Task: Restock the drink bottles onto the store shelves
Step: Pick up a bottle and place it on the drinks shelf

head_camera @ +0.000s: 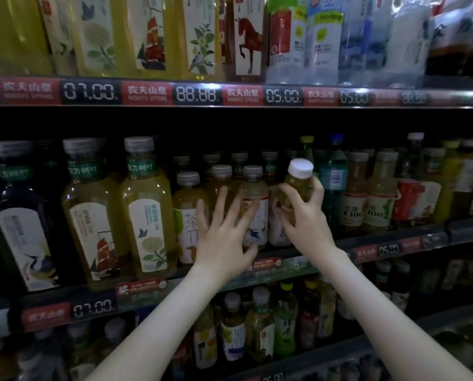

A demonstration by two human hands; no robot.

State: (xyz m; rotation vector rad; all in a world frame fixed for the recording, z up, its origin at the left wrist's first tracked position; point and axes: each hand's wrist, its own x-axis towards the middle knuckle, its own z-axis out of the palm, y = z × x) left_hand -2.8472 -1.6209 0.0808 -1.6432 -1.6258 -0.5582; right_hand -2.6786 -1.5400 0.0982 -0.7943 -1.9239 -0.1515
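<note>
Head view looked at three shelves of drinks, with both bare forearms reaching up to the middle shelf (395, 243). The right hand (304, 213) was wrapped around a small bottle (297, 185) of pale yellow drink with a white cap, thumb on its left side and fingers curled round its right; the bottle stood nearly upright, raised in front of the middle shelf's row and above the shelf edge. The left hand (224, 232) held nothing: its fingers were spread wide, the fingertips lying against or just in front of the small tea bottles (252, 193) standing there (contact could not be told for sure). To the left on the same shelf stood three larger bottles (146, 204) with grey caps and painted labels. Price strips (197, 94) with digital figures ran along the shelf fronts. More bottles filled the top shelf (246, 37) and the lower shelf (260, 325), the latter dim and partly hidden by the arms.
</note>
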